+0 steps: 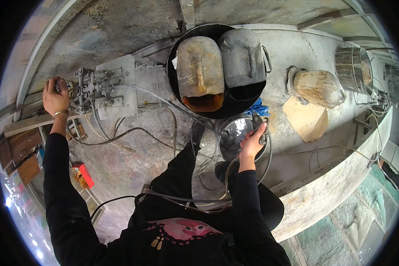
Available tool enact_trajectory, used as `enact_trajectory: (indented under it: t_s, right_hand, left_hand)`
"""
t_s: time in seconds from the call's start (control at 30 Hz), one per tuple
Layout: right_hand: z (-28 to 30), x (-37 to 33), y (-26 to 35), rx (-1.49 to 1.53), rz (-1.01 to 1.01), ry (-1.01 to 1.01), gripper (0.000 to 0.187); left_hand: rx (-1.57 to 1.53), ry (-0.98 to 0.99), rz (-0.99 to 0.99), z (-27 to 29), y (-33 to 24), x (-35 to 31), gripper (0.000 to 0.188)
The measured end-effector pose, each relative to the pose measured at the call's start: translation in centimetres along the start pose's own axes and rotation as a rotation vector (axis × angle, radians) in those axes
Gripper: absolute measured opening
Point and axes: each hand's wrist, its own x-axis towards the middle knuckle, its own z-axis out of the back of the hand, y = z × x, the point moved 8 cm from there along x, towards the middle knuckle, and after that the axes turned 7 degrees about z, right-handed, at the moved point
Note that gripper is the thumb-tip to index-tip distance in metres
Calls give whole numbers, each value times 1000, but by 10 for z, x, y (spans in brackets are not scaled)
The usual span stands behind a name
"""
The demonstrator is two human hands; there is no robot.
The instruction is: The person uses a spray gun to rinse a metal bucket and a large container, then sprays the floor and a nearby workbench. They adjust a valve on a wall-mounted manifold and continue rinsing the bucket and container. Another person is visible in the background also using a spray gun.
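Note:
At the far left, my left hand (56, 96) is wrapped over a round metal fitting (68, 90) at the end of a metal pump assembly (95, 88); the fingers partly hide it. My right hand (252, 144) grips a dark spray gun (260, 128) with hoses running from it. The gun is above the rim of a dark bucket (232, 137) that has shiny dark liquid in it. A crumpled blue bag or cloth (258, 107) lies just beyond the gun.
Two welding-mask-shaped covers (201, 66) rest in a large black tub (170, 88). Farther right are a plastic-wrapped bundle (317, 88), a piece of cardboard (303, 117) and a wooden barrel (352, 71). Loose hoses (133, 131) cross the floor near my legs. A red box (83, 175) is at left.

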Motion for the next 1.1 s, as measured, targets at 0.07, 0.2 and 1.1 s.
enact_trajectory:
  t_s: [0.07,0.2,1.1]
  right_hand:
    - [0,-1,-2,3,-20,0,69]
    - [1,-2,-4,15,-13,6,68]
    - [4,3,-13,44,41,-48,37]
  left_hand:
    - [-11,3,4,0,0,0,18]
    - [-6,12,5,-1,0,0,19]
    - [16,-4,-3,-9,11,0,20]
